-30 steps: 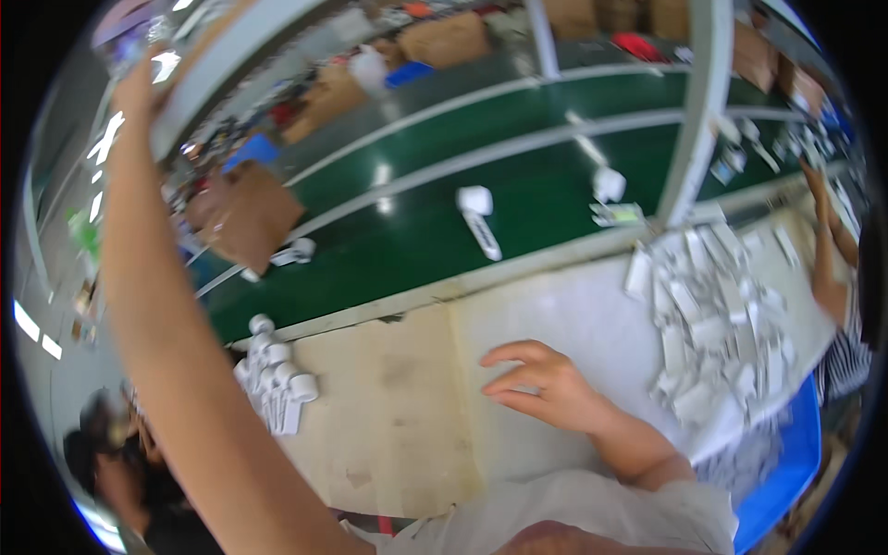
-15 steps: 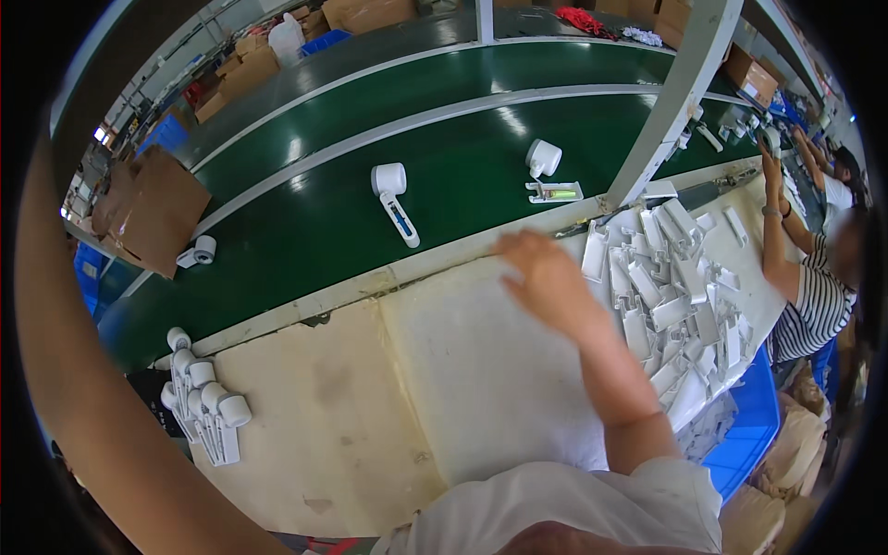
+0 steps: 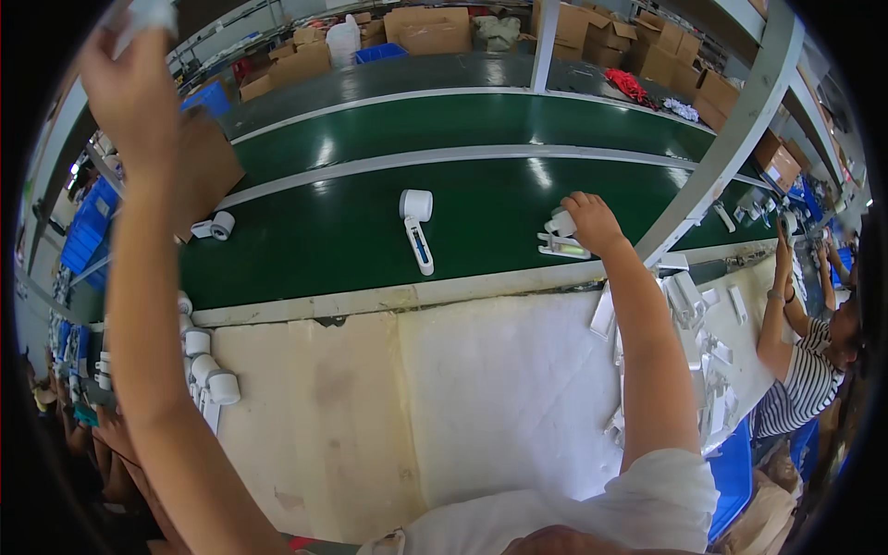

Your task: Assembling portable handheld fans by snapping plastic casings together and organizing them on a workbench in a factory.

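My right hand (image 3: 594, 222) reaches over the green conveyor belt, its fingers closed on a white round-headed part (image 3: 560, 223). Just below it lies an open white handle housing (image 3: 562, 245) with a greenish-yellow piece inside. My left hand (image 3: 134, 92) is raised high at the upper left, closed on a whitish object (image 3: 153, 15), cut off by the picture's edge and too unclear to name. A white round-headed handheld device (image 3: 418, 242), a blue strip in its open handle, rests mid-belt. Another white device (image 3: 215, 226) lies farther left.
White handle shells (image 3: 689, 301) lie heaped right of my right forearm on the pale worktable (image 3: 499, 388). Several round-headed devices (image 3: 217, 387) stand at the table's left. A grey post (image 3: 731, 139) rises beside my right hand. Other people work at both sides.
My right hand has moved from above the table onto the round-headed part on the belt. My left hand has come into view, raised with a whitish object. The view has shifted.
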The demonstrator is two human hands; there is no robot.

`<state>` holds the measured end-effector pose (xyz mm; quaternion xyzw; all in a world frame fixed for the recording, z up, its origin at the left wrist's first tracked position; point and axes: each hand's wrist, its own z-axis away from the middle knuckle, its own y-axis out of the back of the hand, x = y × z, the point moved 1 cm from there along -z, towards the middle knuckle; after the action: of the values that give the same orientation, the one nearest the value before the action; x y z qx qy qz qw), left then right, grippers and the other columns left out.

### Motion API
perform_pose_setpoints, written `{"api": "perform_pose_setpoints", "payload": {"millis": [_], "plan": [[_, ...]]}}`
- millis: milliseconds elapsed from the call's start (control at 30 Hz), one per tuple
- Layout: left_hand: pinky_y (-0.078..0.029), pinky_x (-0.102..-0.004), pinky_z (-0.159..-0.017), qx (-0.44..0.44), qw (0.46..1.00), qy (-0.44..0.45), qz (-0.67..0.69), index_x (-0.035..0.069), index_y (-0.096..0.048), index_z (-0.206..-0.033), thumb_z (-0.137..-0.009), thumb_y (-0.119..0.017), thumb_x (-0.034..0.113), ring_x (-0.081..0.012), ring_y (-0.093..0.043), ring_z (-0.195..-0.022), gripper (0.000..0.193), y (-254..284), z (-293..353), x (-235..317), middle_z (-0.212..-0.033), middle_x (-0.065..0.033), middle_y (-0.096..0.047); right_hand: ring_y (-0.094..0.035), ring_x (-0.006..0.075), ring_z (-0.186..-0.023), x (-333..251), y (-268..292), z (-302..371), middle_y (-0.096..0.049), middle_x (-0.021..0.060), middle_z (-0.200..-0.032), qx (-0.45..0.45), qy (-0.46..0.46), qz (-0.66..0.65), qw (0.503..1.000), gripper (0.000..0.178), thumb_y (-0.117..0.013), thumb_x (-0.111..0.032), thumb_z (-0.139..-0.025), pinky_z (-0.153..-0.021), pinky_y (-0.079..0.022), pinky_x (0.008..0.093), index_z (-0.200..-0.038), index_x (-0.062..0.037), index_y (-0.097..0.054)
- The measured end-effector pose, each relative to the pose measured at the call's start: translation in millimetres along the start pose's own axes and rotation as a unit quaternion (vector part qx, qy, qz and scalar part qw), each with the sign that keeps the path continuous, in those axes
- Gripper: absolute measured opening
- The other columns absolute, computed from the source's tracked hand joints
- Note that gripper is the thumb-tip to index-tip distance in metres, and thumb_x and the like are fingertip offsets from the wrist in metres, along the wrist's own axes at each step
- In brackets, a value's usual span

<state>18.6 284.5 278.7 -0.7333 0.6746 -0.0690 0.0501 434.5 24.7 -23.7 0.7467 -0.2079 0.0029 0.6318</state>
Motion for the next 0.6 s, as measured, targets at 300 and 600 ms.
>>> {"api": "perform_pose_setpoints", "payload": {"millis": [300,600], "plan": [[-0.032,-0.0404,-0.103,-0.198,0.717,0.558,0.368,0.001,-0.042,-0.130,-0.095,-0.042,0.021,-0.0267,-0.038,-0.127,0.041,46,307,158,-0.139,-0.0153,-0.035,-0.053,0.0176,-0.103,-110,90,97,-0.053,0.0073,-0.112,0.032,-0.122,-0.753,0.646,0.065,-0.070,-0.015,-0.073,-0.089,-0.043,0.0297,-0.129,-0.0030,-0.039],[-0.035,-0.0357,-0.099,-0.165,0.408,0.665,0.604,0.007,-0.027,-0.138,-0.094,-0.037,0.047,-0.0201,-0.045,-0.115,0.060,78,378,243,-0.127,-0.0091,-0.045,-0.060,0.0225,-0.100,-214,82,181,-0.056,0.0137,-0.114,-0.090,-0.153,-0.902,0.394,0.062,-0.062,-0.028,-0.082,-0.081,-0.053,0.0331,-0.129,0.0025,-0.038]]}}
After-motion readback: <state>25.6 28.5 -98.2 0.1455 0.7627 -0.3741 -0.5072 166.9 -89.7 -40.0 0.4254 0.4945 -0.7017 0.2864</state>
